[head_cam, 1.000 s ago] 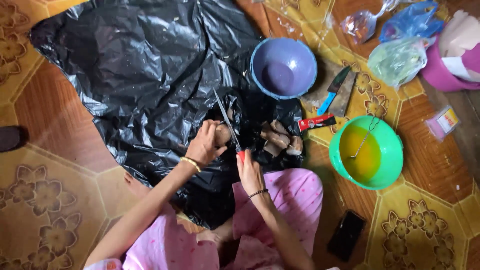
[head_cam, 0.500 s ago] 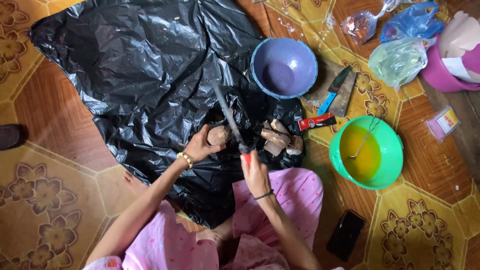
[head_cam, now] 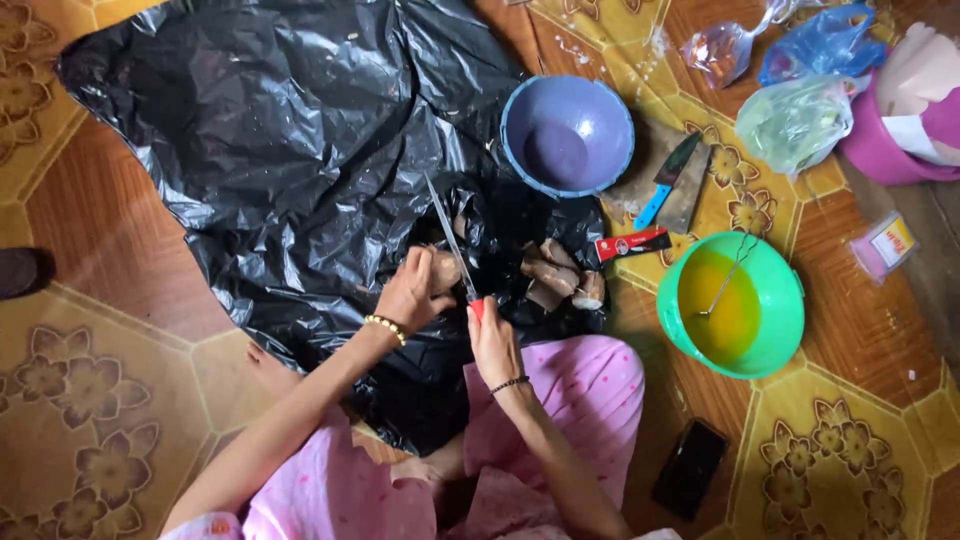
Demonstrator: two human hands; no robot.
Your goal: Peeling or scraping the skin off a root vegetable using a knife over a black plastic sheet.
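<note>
Since half a second ago the knife (head_cam: pixel 450 240) has tipped slightly, its blade now pointing to 11 o'clock from the red handle.

Right hand (head_cam: pixel 493 345) fingers are closed around that handle; left hand (head_cam: pixel 410 293) fingers grip a pale brown root chunk (head_cam: pixel 445 270), touching the blade at its 9 o'clock side, over the black plastic sheet (head_cam: pixel 270 130) on the floor; more cut root pieces (head_cam: pixel 555 275) lie at 3 o'clock; the purple bowl (head_cam: pixel 567 135) looks empty; the green bowl (head_cam: pixel 735 305) holds yellow liquid and a wire whisk.
</note>
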